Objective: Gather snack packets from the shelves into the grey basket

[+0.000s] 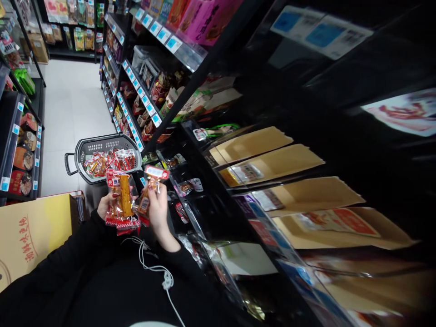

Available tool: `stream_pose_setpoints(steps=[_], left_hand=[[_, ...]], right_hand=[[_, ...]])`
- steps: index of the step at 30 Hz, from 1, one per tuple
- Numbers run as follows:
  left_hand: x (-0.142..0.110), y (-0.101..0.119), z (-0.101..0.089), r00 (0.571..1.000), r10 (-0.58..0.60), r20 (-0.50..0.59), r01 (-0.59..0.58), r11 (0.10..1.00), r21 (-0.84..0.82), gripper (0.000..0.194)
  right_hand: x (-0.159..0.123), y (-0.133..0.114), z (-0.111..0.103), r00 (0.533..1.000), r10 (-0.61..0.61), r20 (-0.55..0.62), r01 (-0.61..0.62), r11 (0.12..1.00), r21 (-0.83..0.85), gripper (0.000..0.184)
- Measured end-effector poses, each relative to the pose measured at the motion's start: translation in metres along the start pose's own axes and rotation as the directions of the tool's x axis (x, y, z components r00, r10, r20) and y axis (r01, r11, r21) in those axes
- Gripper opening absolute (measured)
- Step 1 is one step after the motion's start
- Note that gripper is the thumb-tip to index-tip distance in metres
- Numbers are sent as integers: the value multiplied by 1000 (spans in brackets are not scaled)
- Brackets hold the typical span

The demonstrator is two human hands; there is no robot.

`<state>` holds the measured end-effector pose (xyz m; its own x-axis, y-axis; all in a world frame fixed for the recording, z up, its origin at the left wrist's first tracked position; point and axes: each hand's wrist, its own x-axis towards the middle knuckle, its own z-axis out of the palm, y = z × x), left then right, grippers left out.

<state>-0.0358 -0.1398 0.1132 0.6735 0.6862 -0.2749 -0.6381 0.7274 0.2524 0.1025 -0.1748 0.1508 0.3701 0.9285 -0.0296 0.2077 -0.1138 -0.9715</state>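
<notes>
Left hand: the hand is curled round the left edge of a bunch of snack packets, its fingers partly hidden by them.
Right hand: the hand has its thumb and fingers pinched on a small packet with a white and red top, just right of the bunch.
Packets: clear wrappers with red ends, orange-brown sticks inside, held in front of the person's black sleeves.
Basket: a grey basket with a black rim, just beyond the hands, holding more red and clear packets; its handle points left.
Right side: black shelves with brown cardboard trays, some holding packs.
Near left: a large yellow and tan box.
Far left: pale floor between 2 rows of shelves.
Near middle: a white cord against the black clothing.
</notes>
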Motion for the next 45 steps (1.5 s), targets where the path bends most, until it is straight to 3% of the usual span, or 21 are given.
stream_pose_setpoints(steps=[3, 5, 8, 12, 14, 17, 19, 23, 25, 27, 30, 32, 36, 40, 42, 45], left_hand=[[-2, 3, -3, 999, -29, 36, 29, 1000, 12, 61], [-2, 4, -8, 997, -57, 47, 55, 998, 29, 63], [-3, 5, -14, 996, -77, 42, 76, 997, 35, 64], [-3, 4, -18, 999, -43, -4, 43, 999, 0, 58], [-5, 4, -17, 999, -53, -12, 53, 999, 10, 54], [-7, 6, -15, 997, -82, -5, 82, 996, 42, 51], [-8, 7, -15, 996, -93, -3, 93, 994, 58, 49], [-9, 6, -15, 990, -140, 3, 139, 986, 96, 42], [-9, 5, -13, 997, -81, -16, 81, 995, 58, 39], [-8, 4, -11, 999, -18, -30, 19, 1000, 19, 39], [-8, 4, -11, 1000, -30, -7, 30, 999, 25, 41], [-8, 4, -12, 998, -67, 13, 67, 997, 44, 43], [-8, 4, -12, 1000, -9, 13, 9, 1000, 26, 44], [-6, 2, -10, 999, -32, -1, 32, 999, 42, 44], [-5, 0, -8, 1000, -20, -6, 21, 998, 58, 47], [-5, -2, -5, 999, -45, 3, 44, 996, 78, 50]], right_hand=[[9, -13, -16, 994, 73, -76, -56, 978, 199, 25], [12, -25, -27, 994, 107, 1, -103, 958, 269, 25], [10, -41, -39, 991, 112, 77, -129, 953, 275, 25], [4, -52, -42, 991, 110, 74, -126, 958, 258, 23], [4, -54, -42, 987, 125, 106, -156, 908, 388, 19], [5, -49, -45, 971, 114, 212, -224, 749, 624, 12], [5, -44, -47, 959, 92, 266, -258, 669, 697, 14], [4, -38, -49, 956, 49, 290, -255, 629, 735, 22], [4, -39, -49, 959, 53, 279, -243, 658, 713, 21], [5, -42, -48, 962, 81, 260, -233, 740, 631, 19], [8, -41, -50, 986, 83, 144, -132, 916, 379, 24], [10, -38, -54, 998, 20, 54, -31, 979, 203, 29], [16, -30, -68, 999, -21, 43, 19, 999, 45, 30], [27, 0, -79, 995, 70, 74, -66, 997, -51, 32], [40, 22, -72, 983, 155, 93, -145, 983, -114, 28], [74, 46, -40, 968, 212, 133, -185, 964, -191, 20]])
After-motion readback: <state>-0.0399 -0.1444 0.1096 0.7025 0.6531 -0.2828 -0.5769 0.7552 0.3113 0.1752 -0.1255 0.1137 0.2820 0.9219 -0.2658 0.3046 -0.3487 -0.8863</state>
